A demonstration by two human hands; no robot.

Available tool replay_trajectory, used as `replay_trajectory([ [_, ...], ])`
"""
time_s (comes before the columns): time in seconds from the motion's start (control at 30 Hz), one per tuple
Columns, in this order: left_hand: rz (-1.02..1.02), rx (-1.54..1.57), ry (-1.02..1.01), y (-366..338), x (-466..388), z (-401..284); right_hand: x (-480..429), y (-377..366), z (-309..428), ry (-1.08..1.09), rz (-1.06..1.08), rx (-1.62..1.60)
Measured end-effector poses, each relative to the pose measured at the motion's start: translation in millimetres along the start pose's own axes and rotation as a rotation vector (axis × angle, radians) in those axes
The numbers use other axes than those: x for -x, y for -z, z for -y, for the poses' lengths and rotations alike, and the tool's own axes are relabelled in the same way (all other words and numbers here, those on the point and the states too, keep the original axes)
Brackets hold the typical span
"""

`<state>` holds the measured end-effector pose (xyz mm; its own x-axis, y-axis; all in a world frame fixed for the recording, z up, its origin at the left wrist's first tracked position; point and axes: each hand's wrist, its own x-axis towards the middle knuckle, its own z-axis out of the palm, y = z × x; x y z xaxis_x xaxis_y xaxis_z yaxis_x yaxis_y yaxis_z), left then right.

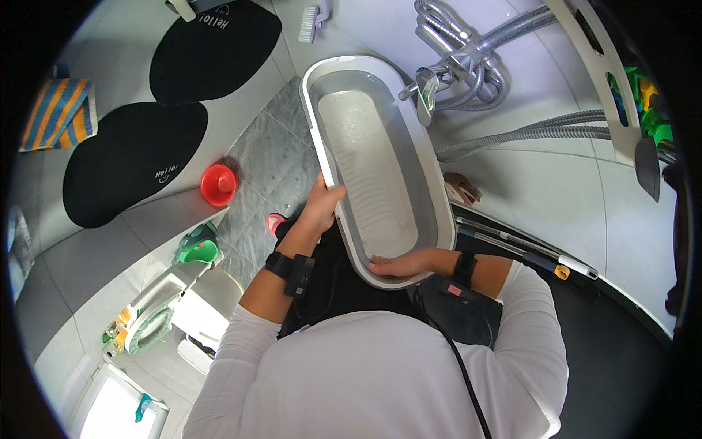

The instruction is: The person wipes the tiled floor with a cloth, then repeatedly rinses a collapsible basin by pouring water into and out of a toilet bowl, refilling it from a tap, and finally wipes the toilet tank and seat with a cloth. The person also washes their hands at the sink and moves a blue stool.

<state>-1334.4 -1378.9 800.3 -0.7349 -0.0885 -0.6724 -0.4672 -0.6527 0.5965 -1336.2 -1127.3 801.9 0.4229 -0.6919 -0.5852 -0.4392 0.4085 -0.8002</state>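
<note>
In front of me is a long plastic tub (359, 120) with a white rim, grey inner walls and a pale bottom with ridged or rippled lines. It is tilted, its far end below the faucet. My left hand (323, 206) grips the tub's left rim, thumb over the top. Inside the near end, my right hand (400, 264) lies flat with its fingers stretched out over the inner wall, holding nothing. The tub's inside looks wet; I cannot tell how much water it holds.
A chrome faucet (428, 88) with coiled metal hoses juts in beside the tub's far right. Long poles (510, 244) lie along the right wall. Left are a red plastic container (219, 185), a white toilet (205, 307) and black mats (137, 159). A brush (310, 24) hangs at the top.
</note>
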Motion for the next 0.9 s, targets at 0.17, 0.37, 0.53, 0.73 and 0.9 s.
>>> replay_trajectory([
  [0.17, 0.086, -0.044, -0.095, 8.8, 2.5, -6.7, -4.2, 28.7, 8.1, 0.004, -0.308, -0.144],
  [0.37, 0.099, 0.011, -0.125, 3.3, -1.8, 2.1, 44.9, 144.1, -6.0, -0.077, -1.269, -1.087],
  [0.53, 0.110, 0.031, -0.102, 2.1, 1.7, 0.3, 48.4, 186.1, -13.5, 0.077, -1.519, -1.268],
  [0.73, 0.099, 0.043, -0.109, 6.4, 4.4, 6.8, 50.5, 181.4, -53.3, -0.003, -1.661, -1.066],
  [0.9, 0.060, 0.053, -0.078, 16.9, -3.8, 22.1, 56.2, 145.3, -65.4, -0.268, -1.509, 0.211],
])
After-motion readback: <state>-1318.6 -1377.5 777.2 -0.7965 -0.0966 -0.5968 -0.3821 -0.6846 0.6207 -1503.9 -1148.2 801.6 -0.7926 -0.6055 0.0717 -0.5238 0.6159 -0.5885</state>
